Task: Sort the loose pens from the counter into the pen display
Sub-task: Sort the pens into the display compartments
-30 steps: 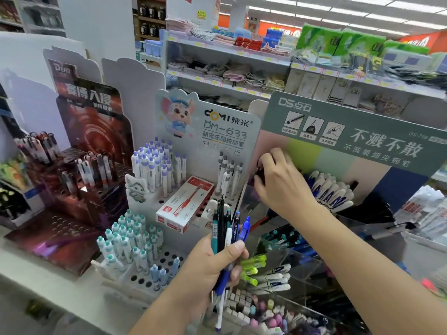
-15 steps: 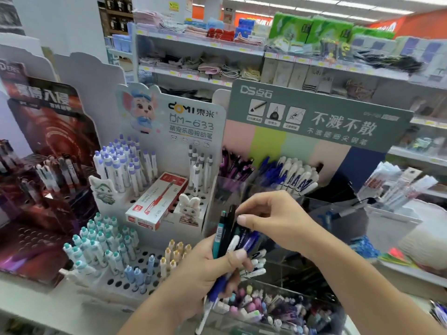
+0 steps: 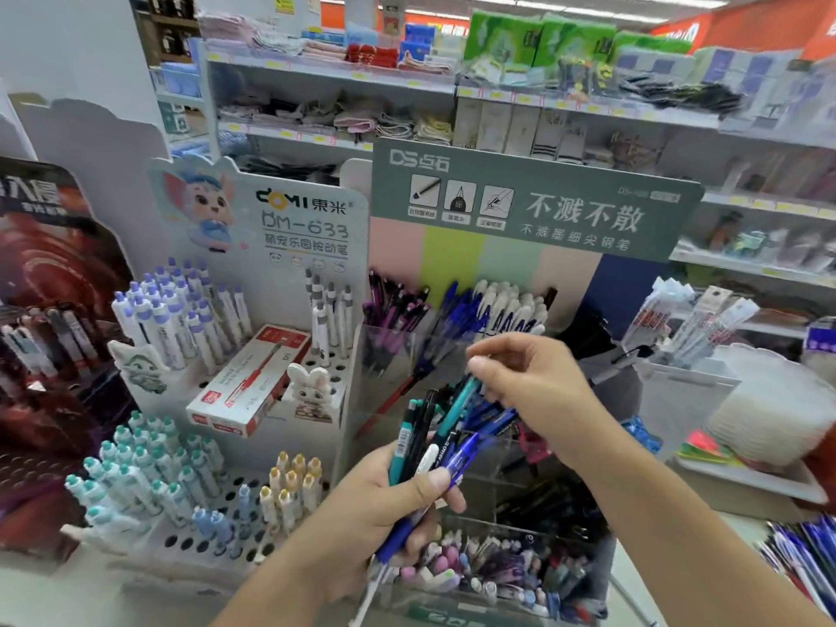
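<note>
My left hand (image 3: 384,513) grips a bundle of loose pens (image 3: 434,450), teal, black, white and blue, low in the middle of the view. Just above it, my right hand (image 3: 529,382) pinches the top of a teal pen (image 3: 461,400) that sticks out of the bundle. Behind both hands stands the clear tiered pen display (image 3: 389,350) under a green header card (image 3: 534,205). Its upper compartments hold purple pens (image 3: 393,305) and blue and white pens (image 3: 493,310). The lower tiers are partly hidden by my arms.
A white peg display (image 3: 312,219) with several capped pens (image 3: 176,310) and a red-and-white pen box (image 3: 249,386) stands to the left. A dark display (image 3: 54,337) is at far left. Store shelves (image 3: 452,83) run behind. Packaged refills (image 3: 692,319) sit at right.
My right hand came back from the display's upper compartment down to the bundle and now pinches a teal pen, lifting it up and right. The view has shifted left relative to the displays.
</note>
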